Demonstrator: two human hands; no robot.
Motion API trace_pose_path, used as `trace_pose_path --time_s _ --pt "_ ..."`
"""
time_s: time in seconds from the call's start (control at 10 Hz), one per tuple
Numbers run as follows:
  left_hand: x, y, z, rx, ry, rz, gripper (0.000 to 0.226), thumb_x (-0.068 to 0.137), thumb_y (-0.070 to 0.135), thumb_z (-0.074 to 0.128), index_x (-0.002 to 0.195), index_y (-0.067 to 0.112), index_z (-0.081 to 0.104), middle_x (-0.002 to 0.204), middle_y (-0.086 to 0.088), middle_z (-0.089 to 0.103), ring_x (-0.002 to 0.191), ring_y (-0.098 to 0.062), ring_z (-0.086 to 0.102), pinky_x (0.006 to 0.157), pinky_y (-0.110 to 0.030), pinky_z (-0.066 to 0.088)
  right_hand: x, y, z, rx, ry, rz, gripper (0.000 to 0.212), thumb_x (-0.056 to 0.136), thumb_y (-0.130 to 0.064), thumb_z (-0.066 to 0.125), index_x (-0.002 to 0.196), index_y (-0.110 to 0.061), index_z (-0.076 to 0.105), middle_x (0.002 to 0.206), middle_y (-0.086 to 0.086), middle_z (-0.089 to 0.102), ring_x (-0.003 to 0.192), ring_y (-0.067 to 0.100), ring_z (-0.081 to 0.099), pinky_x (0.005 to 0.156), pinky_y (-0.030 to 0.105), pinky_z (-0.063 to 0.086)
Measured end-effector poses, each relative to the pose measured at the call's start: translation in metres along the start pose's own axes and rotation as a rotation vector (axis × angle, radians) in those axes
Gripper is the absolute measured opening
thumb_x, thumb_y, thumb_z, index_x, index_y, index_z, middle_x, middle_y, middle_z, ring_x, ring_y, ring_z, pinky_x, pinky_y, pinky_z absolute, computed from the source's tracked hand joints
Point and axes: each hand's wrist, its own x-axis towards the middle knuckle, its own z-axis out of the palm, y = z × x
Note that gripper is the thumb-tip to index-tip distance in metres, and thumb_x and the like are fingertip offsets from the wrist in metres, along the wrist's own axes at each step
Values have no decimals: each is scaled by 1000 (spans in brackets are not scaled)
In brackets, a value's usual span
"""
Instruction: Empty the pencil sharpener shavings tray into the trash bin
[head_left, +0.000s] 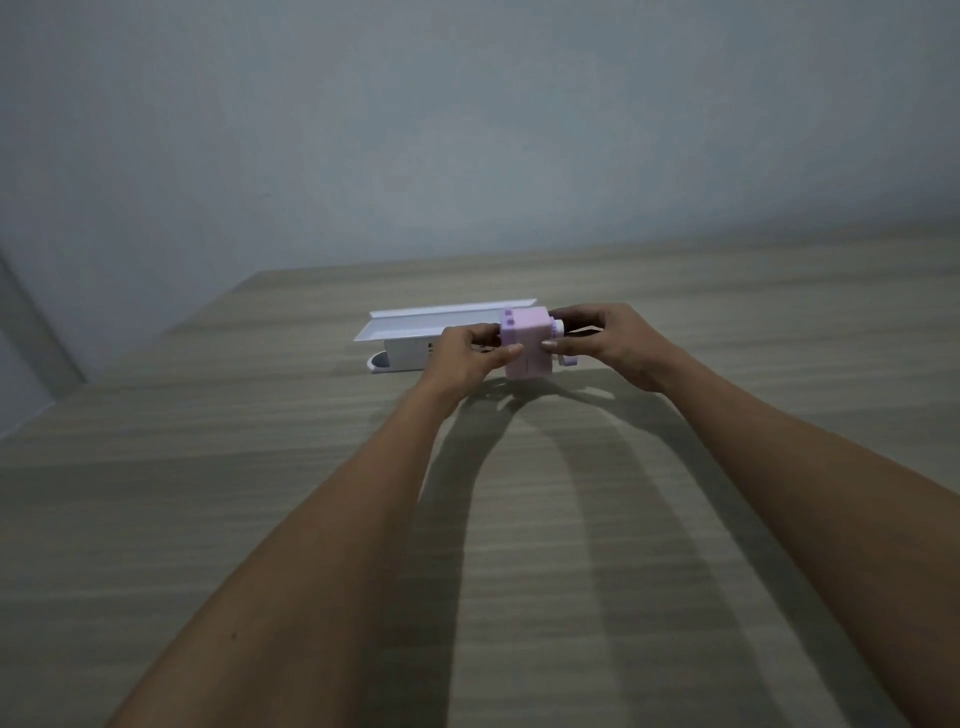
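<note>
Head camera looks down along two bare forearms reaching out over a wood-grain table (260, 519), with a plain grey wall behind it. Both hands meet at a small pink pencil sharpener (527, 343), a boxy crank type that stands on the tabletop near the far middle of the table. The left hand (465, 358) closes on the sharpener's left side, thumb lying across the lower front face and the fingers curled around the back, so the grip is snug rather than spread. The right hand (610, 340) comes in from the other side: its thumb presses on the front face near the right edge while the other fingers wrap loosely around the white hub and pink crank handle (569, 361) that stick out of the sharpener's right side. Whether the shavings tray has been drawn out at all I cannot tell, since the hands cover much of the body. Just behind and to the left of the sharpener lies a long white box-like container (410, 353) with its flat lid (441, 319) tilted open; the left hand overlaps its right end. Soft shadows of both arms fall on the table beneath them.
</note>
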Motion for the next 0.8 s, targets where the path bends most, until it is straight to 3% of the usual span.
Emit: trace_pose_path --time_s 0.1,0.3,0.4,0.5,0.6,0.7,0.8 --pt "10 -8 5 -23 15 -10 43 88 9 73 130 3 66 116 -7 72 104 -20 69 83 -21 56 9 14 2 14 30 25 54 78 0 82 128 3 65 120 23 71 100 27 70 73 25 62" --pt "20 -26 13 -85 59 -52 42 89 2 70 130 -2 64 121 -16 71 107 -30 70 81 -32 63 18 37 9 77 121 51 55 76 4 82 125 6 57 108 18 67 87 15 67 61 21 61" --pt "24 -31 14 -68 86 -37 41 88 3 72 128 -3 66 119 -18 71 100 -27 71 69 -19 62 21 45 13 105 153 55 55 77 3 83 125 7 57 110 17 67 86 14 68 61 21 60" --pt "28 -33 12 -85 81 -53 41 87 4 74 127 -3 66 119 -18 72 100 -26 71 73 -21 62 24 48 12 121 158 61 56 76 3 83 126 7 57 110 17 69 84 14 70 65 24 62" --pt "28 -37 10 -47 52 -87 43 86 11 76 126 -1 67 120 -17 72 105 -28 72 87 -37 62 21 48 13 114 147 59 60 76 2 83 129 6 56 108 12 70 86 14 70 65 23 62" --pt "22 -34 7 -33 58 -98 47 82 20 81 123 2 67 116 -17 72 95 -26 71 88 -48 61 18 47 13 55 180 65 63 73 -4 87 129 3 57 106 8 68 97 20 70 71 23 61" --pt "11 -20 1 -12 114 -94 48 85 24 78 124 1 63 111 -10 68 91 -20 67 69 -27 60 13 35 11 -145 222 55 70 67 -21 93 127 -2 62 123 12 67 115 25 64 99 37 55"
